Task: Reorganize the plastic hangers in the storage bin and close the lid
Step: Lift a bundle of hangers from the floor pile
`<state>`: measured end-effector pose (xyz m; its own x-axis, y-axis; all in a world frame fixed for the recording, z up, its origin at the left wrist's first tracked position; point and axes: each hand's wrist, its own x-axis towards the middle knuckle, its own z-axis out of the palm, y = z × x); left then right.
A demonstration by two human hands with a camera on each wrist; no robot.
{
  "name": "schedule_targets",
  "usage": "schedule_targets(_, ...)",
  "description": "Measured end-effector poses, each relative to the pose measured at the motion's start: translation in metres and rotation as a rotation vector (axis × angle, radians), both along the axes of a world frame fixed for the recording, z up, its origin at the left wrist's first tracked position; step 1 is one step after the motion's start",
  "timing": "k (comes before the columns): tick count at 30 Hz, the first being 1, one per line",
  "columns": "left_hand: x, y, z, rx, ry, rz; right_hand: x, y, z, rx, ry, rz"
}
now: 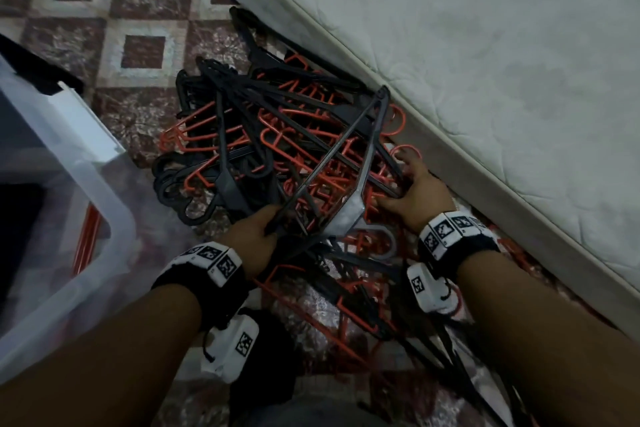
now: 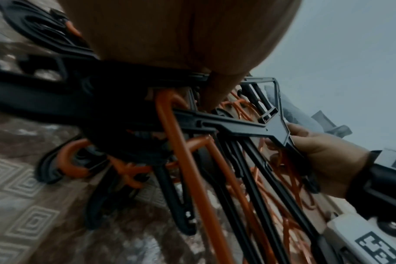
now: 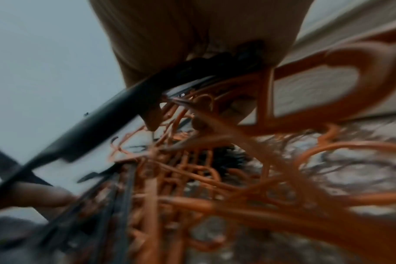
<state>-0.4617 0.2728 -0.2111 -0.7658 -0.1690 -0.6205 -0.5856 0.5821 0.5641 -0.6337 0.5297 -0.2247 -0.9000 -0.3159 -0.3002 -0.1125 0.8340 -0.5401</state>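
Dozens of black and orange plastic hangers (image 1: pixel 284 149) lie in one tangled heap on the patterned carpet (image 1: pixel 104 28), jammed up against the edge of the mattress (image 1: pixel 485 62). On my left I've got the storage bin (image 1: pixel 86 191), clear plastic, cut off by the frame edge; through its wall I can make out a few orange hangers (image 1: pixel 86 236) standing inside, and something dark further in that I can't identify. A white piece (image 1: pixel 90 121) rests on the bin's rim; I can't tell whether that's the lid.

My left hand (image 1: pixel 252 236) is at the near side of the heap, fingers curled round a bundle of black hanger arms; the left wrist view confirms it, the palm closed over black bars with an orange hook beneath. One black hanger (image 1: pixel 353 163) tilts up out of the pile, its grey-lit neck between my two hands. My right hand (image 1: pixel 419 191) is dug in next to the mattress, fingers (image 1: pixel 405 163) spread and hooked through orange and black strands.

The right wrist view is badly smeared: orange loops, a black bar across the palm, little else readable. Hangers nearest me are lost behind my forearms.
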Motion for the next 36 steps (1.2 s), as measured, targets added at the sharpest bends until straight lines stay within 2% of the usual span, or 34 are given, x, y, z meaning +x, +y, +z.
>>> schedule_targets(5, -0.009, 0.012, 0.011, 0.118, 0.097, 0.127, 0.007, -0.007, 0.023, -0.303, -0.092, -0.011)
schedule_targets(9, -0.014, 0.013, 0.023, 0.081, 0.194, 0.197, 0.009, -0.005, 0.043, -0.404, -0.097, 0.045)
schedule_targets(12, -0.018, 0.011, 0.03, 0.061, 0.159, 0.193, 0.013, -0.004, 0.055, -0.472, -0.123, 0.077)
schedule_targets(16, -0.019, 0.012, 0.03, 0.071, 0.078, 0.175, 0.015, -0.01, 0.059, -0.484, -0.117, 0.083)
schedule_targets(19, -0.017, 0.013, 0.026, 0.06, 0.089, 0.212, 0.02, -0.015, 0.056, -0.478, -0.067, 0.074)
schedule_targets(22, -0.018, 0.011, 0.023, 0.073, 0.081, 0.214, 0.022, -0.02, 0.048, -0.318, -0.064, 0.14)
schedule_targets(25, -0.023, 0.011, 0.023, 0.12, 0.012, 0.179, 0.025, -0.031, 0.032, -0.096, -0.143, 0.214)
schedule_targets(27, -0.025, 0.013, 0.024, 0.12, 0.008, 0.179, 0.025, -0.036, 0.021, -0.038, -0.209, 0.193)
schedule_targets(30, -0.028, 0.018, 0.025, 0.131, 0.032, 0.167, 0.023, -0.042, 0.014, -0.233, -0.359, 0.038)
schedule_targets(32, -0.028, 0.021, 0.027, 0.153, 0.062, 0.152, 0.023, -0.045, 0.017, -0.347, -0.395, -0.03)
schedule_targets(36, -0.029, 0.026, 0.039, 0.138, 0.143, 0.08, 0.022, -0.047, 0.031, -0.35, -0.337, -0.015)
